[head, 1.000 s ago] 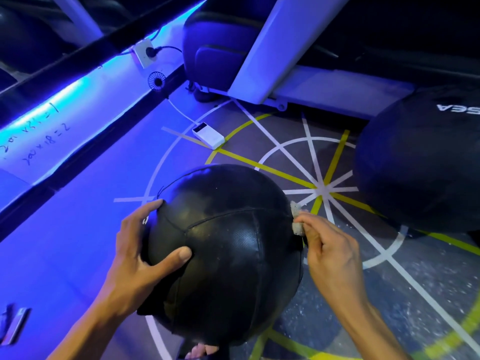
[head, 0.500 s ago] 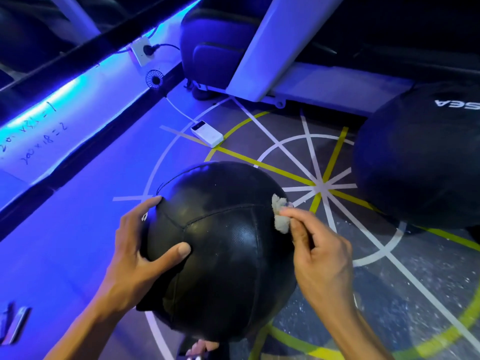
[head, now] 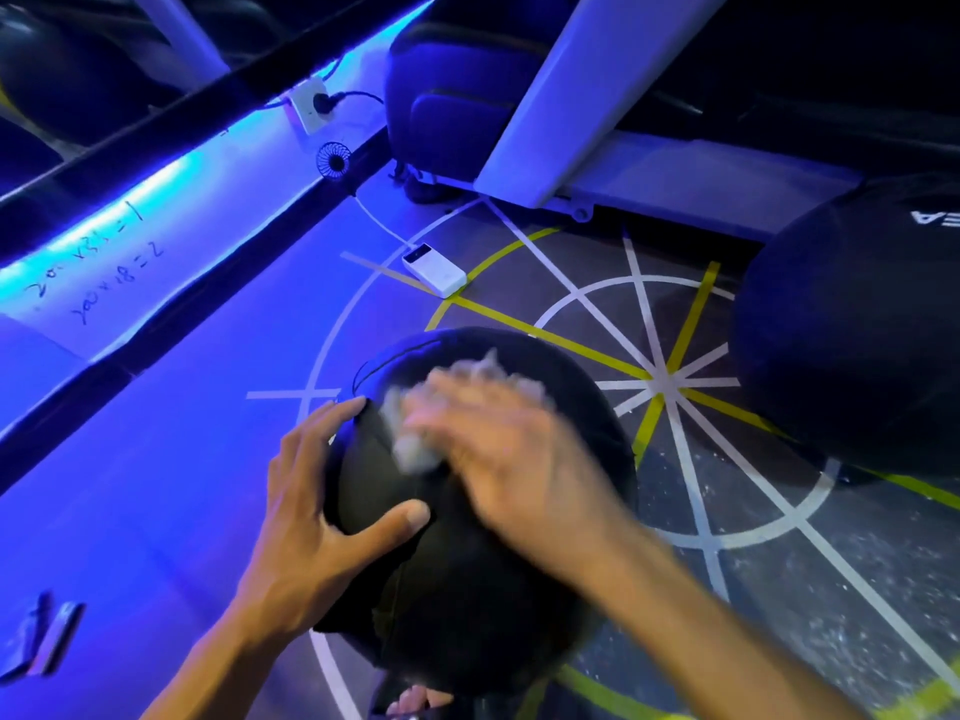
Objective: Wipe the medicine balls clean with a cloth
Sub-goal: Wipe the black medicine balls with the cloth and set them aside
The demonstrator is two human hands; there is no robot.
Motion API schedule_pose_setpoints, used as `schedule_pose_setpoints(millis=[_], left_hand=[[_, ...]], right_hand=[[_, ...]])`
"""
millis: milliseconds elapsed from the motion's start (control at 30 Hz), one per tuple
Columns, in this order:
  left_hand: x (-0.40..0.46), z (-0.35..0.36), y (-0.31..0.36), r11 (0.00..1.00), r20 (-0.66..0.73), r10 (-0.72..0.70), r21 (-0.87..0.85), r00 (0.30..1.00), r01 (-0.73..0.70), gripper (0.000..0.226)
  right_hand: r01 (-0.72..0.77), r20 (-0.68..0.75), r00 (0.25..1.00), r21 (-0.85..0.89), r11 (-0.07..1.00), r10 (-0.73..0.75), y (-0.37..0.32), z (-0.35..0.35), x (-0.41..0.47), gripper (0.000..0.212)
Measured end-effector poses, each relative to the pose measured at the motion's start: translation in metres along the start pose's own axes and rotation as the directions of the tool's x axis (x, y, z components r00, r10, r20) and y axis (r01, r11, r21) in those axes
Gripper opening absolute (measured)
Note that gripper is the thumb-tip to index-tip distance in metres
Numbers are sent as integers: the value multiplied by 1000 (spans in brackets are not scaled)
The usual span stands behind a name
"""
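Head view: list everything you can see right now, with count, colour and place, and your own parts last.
medicine ball: 1, black leather, on the floor at centre, being wiped.
cloth: 1, pale, motion-blurred, on top of the ball.
large ball: 1, dark with white lettering, right edge.
power bank: 1, white, on the floor beyond the ball, cabled.
small fan: 1, dark, at the wall base.
wall socket: 1, white, plug inserted.
floor markings: white and yellow lines, radiating.
left hand: spread on the ball's left side, steadying it.
right hand: blurred, presses the cloth on top.
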State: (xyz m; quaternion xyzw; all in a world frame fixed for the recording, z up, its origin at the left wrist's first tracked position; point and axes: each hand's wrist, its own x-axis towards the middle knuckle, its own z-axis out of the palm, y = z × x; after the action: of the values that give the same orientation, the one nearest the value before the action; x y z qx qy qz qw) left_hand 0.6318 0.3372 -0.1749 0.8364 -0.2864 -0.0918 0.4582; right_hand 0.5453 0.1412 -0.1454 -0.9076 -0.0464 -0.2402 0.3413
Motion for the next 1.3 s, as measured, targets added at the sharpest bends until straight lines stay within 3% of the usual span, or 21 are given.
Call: schedule_pose_setpoints(millis=[100, 133, 200, 267, 333, 400, 433, 500, 567, 600, 667, 733, 767, 833, 867, 900, 933, 1000, 1067, 1100, 1300], left_hand=[[2, 0, 2, 999, 7, -32, -3, 999, 32, 93], [3, 0, 2, 999, 13, -42, -1, 999, 42, 93], [7, -5, -3, 999, 16, -50, 10, 999, 49, 92], [9, -8, -9, 997, 24, -57, 49, 998, 56, 90], [10, -11, -14, 996, 17, -74, 47, 997, 73, 85], [12, -10, -15, 995, 9, -80, 67, 997, 79, 77], [13, -8, -14, 995, 18, -74, 70, 997, 73, 72], [14, -6, -10, 995, 15, -74, 66, 997, 73, 63], [17, -3, -6, 995, 16, -71, 67, 997, 70, 54], [18, -2, -4, 995, 19, -71, 65, 997, 70, 49], [22, 0, -1, 995, 25, -72, 67, 997, 70, 42], [24, 0, 1, 995, 39, -80, 71, 996, 77, 37], [26, -1, 2, 994, 41, -84, 70, 996, 81, 35], [30, -3, 2, 992, 39, -107, 70, 994, 104, 34], [32, -4, 3, 992, 40, -110, 70, 993, 107, 34], [34, -4, 3, 993, 36, -105, 66, 994, 103, 35], [34, -4, 3, 993, 37, -100, 63, 994, 98, 36], [34, -2, 2, 994, 42, -84, 66, 996, 81, 39], [32, -1, 3, 995, 38, -71, 78, 997, 68, 42], [32, -1, 3, 994, 35, -74, 80, 997, 71, 42], [14, -9, -18, 997, 1, -70, -38, 998, 70, 48]], right_hand=[[-414, -174, 898, -18, 910, 405, 46, -24, 22, 18], [-444, -176, 881, 16, 896, 440, 46, -26, 20, 17], [-307, -94, 943, 132, 942, 320, 13, -19, 2, 16], [-150, 96, 987, 216, 965, 132, -30, -18, -36, 17], [-199, 401, 911, 224, 954, 96, -42, -40, -59, 15], [-336, 494, 852, 262, 905, 173, -32, -62, -63, 15], [-384, 390, 884, 292, 876, 258, -26, -69, -60, 16], [-388, -13, 910, 330, 861, 415, -11, -72, -43, 19], [-309, -310, 867, 282, 908, 391, -4, -63, -16, 17], [-252, -360, 871, 255, 934, 333, -6, -55, -7, 16], [-148, -271, 944, 153, 977, 186, -9, -27, -8, 17], [-86, 113, 990, 19, 996, 83, -10, 27, -44, 25], [-63, 159, 985, -24, 998, 66, -5, 42, -69, 27], [0, 168, 986, 110, 994, -18, 0, 49, -118, 31], [-26, 250, 968, 212, 977, -29, -5, 27, -130, 34], [-128, 399, 916, 212, 969, 33, -17, 4, -124, 29], [-205, 443, 892, 233, 951, 84, -30, -15, -109, 23], [-291, 65, 956, 344, 893, 286, -38, -52, -72, 17], [-247, -239, 912, 332, 910, 334, -32, -54, -44, 16], [-280, -311, 883, 251, 927, 351, -31, -49, -34, 16], [-89, -247, 960, 168, 982, 129, -37, 8, -78, 19]])
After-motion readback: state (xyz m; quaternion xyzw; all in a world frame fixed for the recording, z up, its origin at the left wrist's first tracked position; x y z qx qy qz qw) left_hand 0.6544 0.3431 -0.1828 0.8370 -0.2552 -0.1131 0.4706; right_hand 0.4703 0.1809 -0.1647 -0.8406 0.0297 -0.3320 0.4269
